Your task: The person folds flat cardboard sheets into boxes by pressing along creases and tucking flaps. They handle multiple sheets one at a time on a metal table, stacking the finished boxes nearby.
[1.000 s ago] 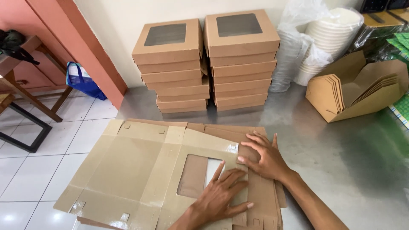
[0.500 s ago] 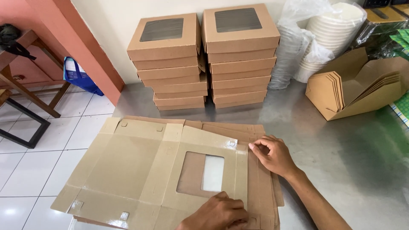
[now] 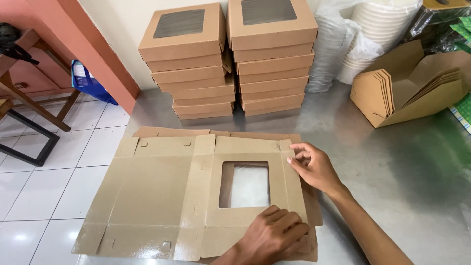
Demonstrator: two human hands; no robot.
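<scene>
A flat, unfolded brown cardboard box blank (image 3: 162,196) with a clear rectangular window (image 3: 248,185) lies on top of a pile of similar blanks on the metal table (image 3: 402,167). My right hand (image 3: 314,167) pinches the blank's right side flap near its far corner. My left hand (image 3: 272,236) presses palm down on the near flap, just below the window. The blank's left half overhangs the table edge above the tiled floor.
Two stacks of folded brown window boxes (image 3: 228,64) stand at the back against the wall. To their right are bagged white bowls (image 3: 373,34) and open brown takeaway cartons (image 3: 412,83). A wooden frame (image 3: 29,98) and a blue bag (image 3: 91,83) stand on the floor at left.
The top blank has slid nearer and turned squarer to me. My left hand has drawn back from the window to the near flap. My right hand now grips the right flap.
</scene>
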